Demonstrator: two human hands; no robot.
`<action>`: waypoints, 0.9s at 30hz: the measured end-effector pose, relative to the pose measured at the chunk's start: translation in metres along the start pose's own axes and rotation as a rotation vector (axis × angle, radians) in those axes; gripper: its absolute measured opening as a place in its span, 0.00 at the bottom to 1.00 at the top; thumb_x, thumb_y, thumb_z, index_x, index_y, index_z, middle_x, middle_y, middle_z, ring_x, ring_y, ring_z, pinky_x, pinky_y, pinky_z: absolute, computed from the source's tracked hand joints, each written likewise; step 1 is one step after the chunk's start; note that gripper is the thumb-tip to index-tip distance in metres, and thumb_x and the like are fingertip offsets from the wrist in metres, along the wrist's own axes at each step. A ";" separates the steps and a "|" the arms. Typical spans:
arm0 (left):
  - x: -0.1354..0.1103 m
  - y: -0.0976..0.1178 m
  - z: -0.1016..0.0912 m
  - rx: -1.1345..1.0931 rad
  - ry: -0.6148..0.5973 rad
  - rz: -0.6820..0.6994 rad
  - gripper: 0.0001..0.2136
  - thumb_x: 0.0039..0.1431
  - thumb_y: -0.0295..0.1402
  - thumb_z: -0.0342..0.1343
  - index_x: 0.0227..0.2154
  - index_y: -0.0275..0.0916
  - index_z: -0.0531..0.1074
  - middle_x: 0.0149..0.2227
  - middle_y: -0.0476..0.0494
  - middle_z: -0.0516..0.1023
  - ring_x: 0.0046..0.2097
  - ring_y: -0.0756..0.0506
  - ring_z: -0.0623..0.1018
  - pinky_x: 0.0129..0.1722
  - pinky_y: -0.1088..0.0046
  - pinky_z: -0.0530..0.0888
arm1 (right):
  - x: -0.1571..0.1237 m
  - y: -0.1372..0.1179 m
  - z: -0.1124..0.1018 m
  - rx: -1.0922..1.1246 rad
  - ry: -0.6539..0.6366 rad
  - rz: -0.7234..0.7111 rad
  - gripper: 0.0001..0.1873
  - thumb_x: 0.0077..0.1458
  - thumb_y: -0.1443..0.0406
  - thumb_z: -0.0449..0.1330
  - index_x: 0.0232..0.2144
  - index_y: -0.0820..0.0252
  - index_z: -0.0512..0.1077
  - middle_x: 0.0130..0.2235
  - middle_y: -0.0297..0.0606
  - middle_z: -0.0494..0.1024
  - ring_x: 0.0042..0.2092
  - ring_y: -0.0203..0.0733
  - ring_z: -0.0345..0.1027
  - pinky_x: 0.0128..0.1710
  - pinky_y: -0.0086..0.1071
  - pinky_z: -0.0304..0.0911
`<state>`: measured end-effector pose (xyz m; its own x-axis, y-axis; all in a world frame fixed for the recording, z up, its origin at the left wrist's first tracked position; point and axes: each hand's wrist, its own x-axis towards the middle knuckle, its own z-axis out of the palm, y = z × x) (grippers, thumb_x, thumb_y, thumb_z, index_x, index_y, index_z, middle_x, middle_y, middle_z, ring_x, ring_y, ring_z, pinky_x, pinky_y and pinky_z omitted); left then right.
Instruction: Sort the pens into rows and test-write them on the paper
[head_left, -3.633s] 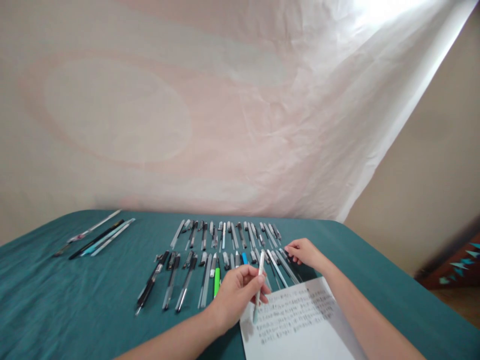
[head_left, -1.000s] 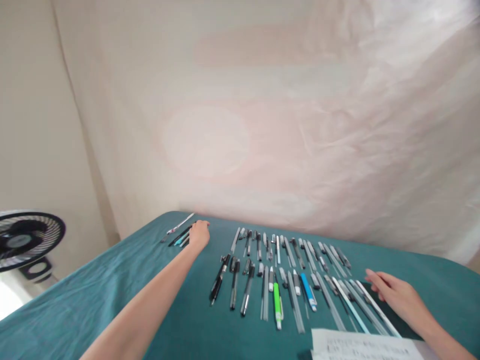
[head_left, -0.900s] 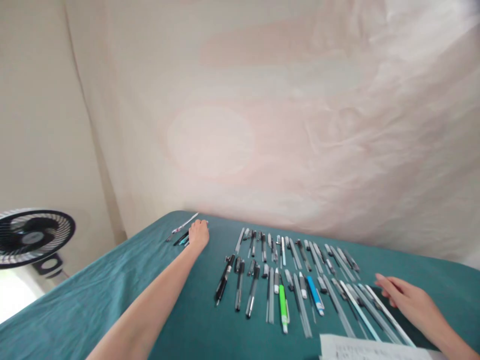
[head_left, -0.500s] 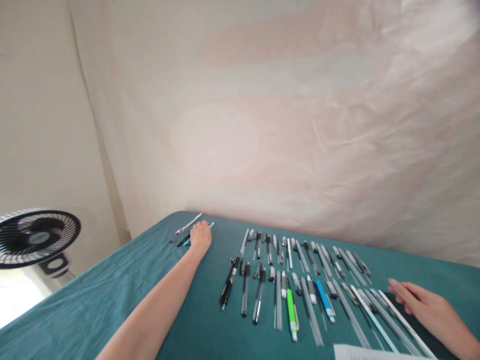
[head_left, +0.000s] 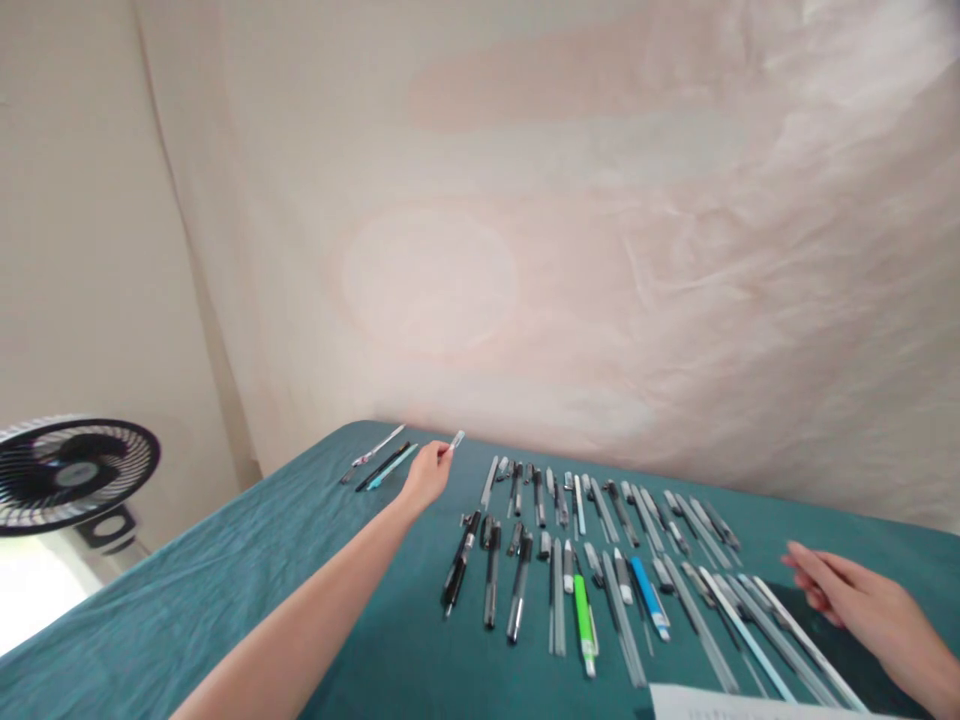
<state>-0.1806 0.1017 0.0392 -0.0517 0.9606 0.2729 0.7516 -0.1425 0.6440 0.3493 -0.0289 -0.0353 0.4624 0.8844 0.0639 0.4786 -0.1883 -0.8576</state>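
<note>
My left hand (head_left: 427, 475) is closed on a slim pen (head_left: 457, 439). Only the pen's pale, clear end sticks out past my fingers; the rest is hidden. Left of that hand lie a light-blue pen (head_left: 393, 467), a black pen (head_left: 383, 466) and a white patterned pen (head_left: 377, 447). At the right, my right hand (head_left: 862, 600) hovers by the end of the pen rows, its fingers curled together with no object visible in them. A long white pen (head_left: 810, 645) is nearest to it.
Two rows of pens, several with caps beside them, cover the middle of the green cloth (head_left: 247, 560). A green pen (head_left: 584, 620) and a blue pen (head_left: 650, 598) stand out. White paper (head_left: 720, 703) lies at the front edge. A black fan (head_left: 79, 475) stands left.
My left hand has lifted and moved right from the small group of pens, carrying one pen. The light-blue and black pens there are now uncovered. My right hand has barely moved.
</note>
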 end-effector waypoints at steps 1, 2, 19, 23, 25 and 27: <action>-0.004 0.007 0.000 -0.072 -0.023 0.005 0.14 0.58 0.36 0.40 0.39 0.33 0.67 0.38 0.41 0.72 0.38 0.48 0.71 0.37 0.72 0.67 | -0.002 -0.010 0.001 0.026 0.010 -0.002 0.23 0.44 0.48 0.53 0.28 0.62 0.72 0.22 0.40 0.72 0.20 0.39 0.63 0.17 0.30 0.57; -0.008 0.014 0.000 -0.144 -0.048 0.010 0.16 0.59 0.37 0.39 0.40 0.34 0.66 0.37 0.42 0.72 0.35 0.49 0.71 0.34 0.74 0.67 | -0.005 -0.023 0.003 0.039 0.008 -0.010 0.23 0.44 0.48 0.54 0.29 0.62 0.72 0.22 0.40 0.71 0.20 0.38 0.62 0.17 0.30 0.57; -0.100 0.061 -0.003 -1.026 -0.626 -0.095 0.16 0.52 0.44 0.47 0.33 0.34 0.68 0.24 0.52 0.65 0.19 0.58 0.57 0.18 0.81 0.52 | -0.107 -0.245 0.207 0.373 -0.683 -0.275 0.16 0.49 0.51 0.53 0.31 0.55 0.69 0.20 0.30 0.67 0.17 0.29 0.56 0.15 0.24 0.53; -0.097 0.051 -0.002 -1.080 -0.604 -0.100 0.15 0.52 0.44 0.49 0.28 0.33 0.66 0.24 0.52 0.64 0.19 0.58 0.57 0.18 0.81 0.51 | -0.100 -0.251 0.234 0.415 -0.671 -0.212 0.14 0.47 0.53 0.56 0.27 0.57 0.71 0.15 0.27 0.63 0.16 0.28 0.51 0.15 0.23 0.49; -0.093 0.045 0.002 -1.064 -0.548 -0.118 0.16 0.51 0.45 0.49 0.28 0.33 0.66 0.23 0.52 0.64 0.20 0.58 0.57 0.19 0.81 0.51 | -0.096 -0.251 0.241 0.425 -0.665 -0.189 0.14 0.45 0.53 0.57 0.26 0.58 0.71 0.16 0.28 0.65 0.17 0.27 0.51 0.15 0.23 0.49; -0.090 0.040 0.004 -1.031 -0.518 -0.151 0.18 0.51 0.47 0.48 0.28 0.33 0.65 0.21 0.54 0.62 0.19 0.57 0.56 0.18 0.81 0.50 | -0.096 -0.252 0.245 0.436 -0.666 -0.187 0.15 0.45 0.53 0.58 0.26 0.60 0.70 0.17 0.28 0.66 0.17 0.28 0.52 0.15 0.23 0.50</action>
<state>-0.1429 0.0107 0.0375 0.3587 0.9330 -0.0276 -0.1430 0.0842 0.9861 0.0017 0.0385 0.0496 -0.2028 0.9788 0.0267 0.1074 0.0494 -0.9930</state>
